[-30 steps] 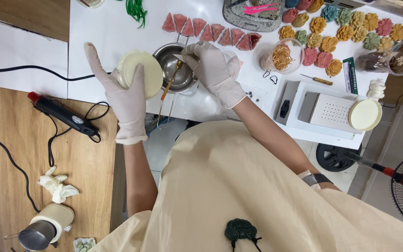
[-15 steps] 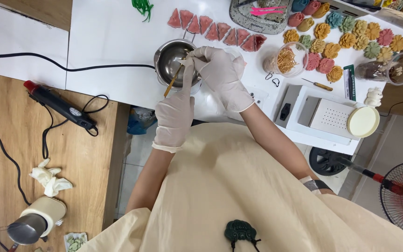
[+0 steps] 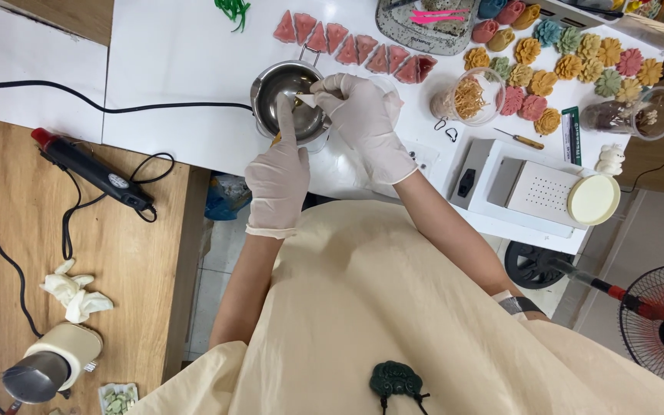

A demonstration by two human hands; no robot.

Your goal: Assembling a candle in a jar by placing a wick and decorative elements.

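Standing near the white bench (image 3: 170, 69) edge, 1 small steel pot (image 3: 290, 100) is reached into by the gloved left hand (image 3: 280, 173), forefinger extended, while 1 small pale piece (image 3: 307, 100) is pinched over it by the gloved right hand (image 3: 363, 115), work judged midway.
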